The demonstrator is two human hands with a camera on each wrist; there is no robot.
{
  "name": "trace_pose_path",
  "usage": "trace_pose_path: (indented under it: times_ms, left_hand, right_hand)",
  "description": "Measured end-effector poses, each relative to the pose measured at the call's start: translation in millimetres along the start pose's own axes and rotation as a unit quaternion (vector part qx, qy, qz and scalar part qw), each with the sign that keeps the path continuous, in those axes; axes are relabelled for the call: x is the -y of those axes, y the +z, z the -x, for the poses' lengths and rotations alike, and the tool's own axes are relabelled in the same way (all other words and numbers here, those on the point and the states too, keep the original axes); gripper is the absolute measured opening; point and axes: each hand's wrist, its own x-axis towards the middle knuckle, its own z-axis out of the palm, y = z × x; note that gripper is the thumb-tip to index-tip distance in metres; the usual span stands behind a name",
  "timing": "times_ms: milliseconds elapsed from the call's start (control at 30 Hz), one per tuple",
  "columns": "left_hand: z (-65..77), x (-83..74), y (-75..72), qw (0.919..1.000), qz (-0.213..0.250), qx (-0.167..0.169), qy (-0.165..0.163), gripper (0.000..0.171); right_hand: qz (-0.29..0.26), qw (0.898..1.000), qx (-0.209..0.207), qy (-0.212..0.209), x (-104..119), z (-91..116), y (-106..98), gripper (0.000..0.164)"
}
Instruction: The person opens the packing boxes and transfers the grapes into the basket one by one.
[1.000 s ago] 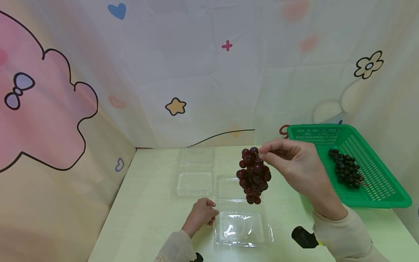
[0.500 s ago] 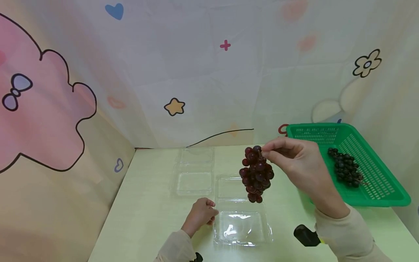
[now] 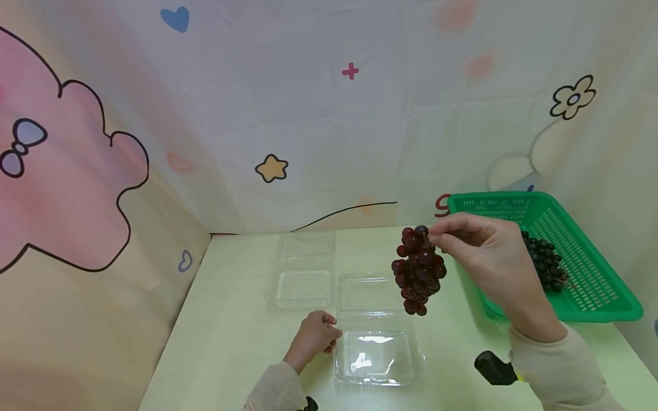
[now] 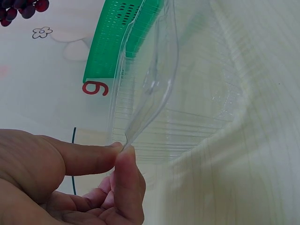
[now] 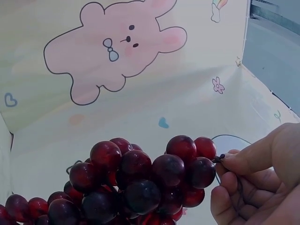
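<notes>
My right hand (image 3: 485, 251) pinches the stem of a bunch of red grapes (image 3: 418, 271), which hangs in the air to the right of the clear plastic clamshell box (image 3: 377, 357). In the right wrist view, thumb and finger meet on the dark stem at one end of the grapes (image 5: 140, 183). My left hand (image 3: 315, 337) stays at the left edge of that box, whose lid lies opened flat behind its base. Seen from the left wrist, the left hand's (image 4: 93, 178) thumb and forefinger pinch the rim of the clear box (image 4: 154, 93).
A second clear clamshell box (image 3: 305, 285) lies opened behind and to the left. At the right stands a green plastic basket (image 3: 612, 279) holding a bunch of dark grapes (image 3: 547, 262), partly hidden by my right wrist. A printed curtain (image 3: 308, 114) hangs along the table's back.
My right hand has carried the bunch of red grapes rightward, away from over the box, and a little up. The left hand keeps its grip on the box's edge.
</notes>
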Motion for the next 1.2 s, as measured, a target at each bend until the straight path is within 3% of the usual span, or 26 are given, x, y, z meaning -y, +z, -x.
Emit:
trace_pose_path:
  times_ms: [300, 800, 1200]
  left_hand:
    - [0.1, -0.7, 0.5, 1.0000, -0.002, -0.002, -0.002, 0.018]
    - [0.5, 0.0, 1.0, 1.0000, -0.002, -0.004, 0.004, 0.019]
    - [-0.7, 1.2, 1.2, 1.0000, -0.005, -0.004, 0.003, 0.019]
  right_hand:
    - [0.024, 0.998, -0.023, 0.045, -3, 4, -15, 0.021]
    - [0.029, 0.997, -0.059, 0.048, -17, 5, -41, 0.025]
    - [0.046, 0.993, -0.068, 0.083, -28, 8, -60, 0.034]
